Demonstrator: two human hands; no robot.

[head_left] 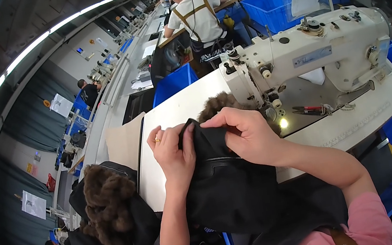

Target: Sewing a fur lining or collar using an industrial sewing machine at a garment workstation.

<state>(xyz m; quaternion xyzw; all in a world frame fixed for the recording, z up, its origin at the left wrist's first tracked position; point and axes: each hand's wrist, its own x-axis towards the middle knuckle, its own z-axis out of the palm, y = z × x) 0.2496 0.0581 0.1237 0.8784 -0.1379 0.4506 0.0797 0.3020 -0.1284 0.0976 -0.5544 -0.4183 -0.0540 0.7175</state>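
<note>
My left hand point(174, 152) pinches the upper edge of a black jacket point(232, 195) between thumb and fingers. Just to its right, my right hand point(249, 132) is closed on the same raised edge, thumb and index finger together. A metal zipper point(219, 159) runs across the cloth below both hands. Brown fur point(217, 104) shows behind the edge, beside the needle area of a white sewing machine point(312, 54). From my hands the black cloth hangs over the table's front edge toward my lap. The cloth's far side is hidden.
Red-handled thread snips point(308, 109) lie on the machine bed. More black garments with brown fur point(108, 199) are heaped at left, near a beige panel point(125, 140). Blue bins point(175, 82) stand around the white table point(169, 111). A person point(195, 13) sits working ahead.
</note>
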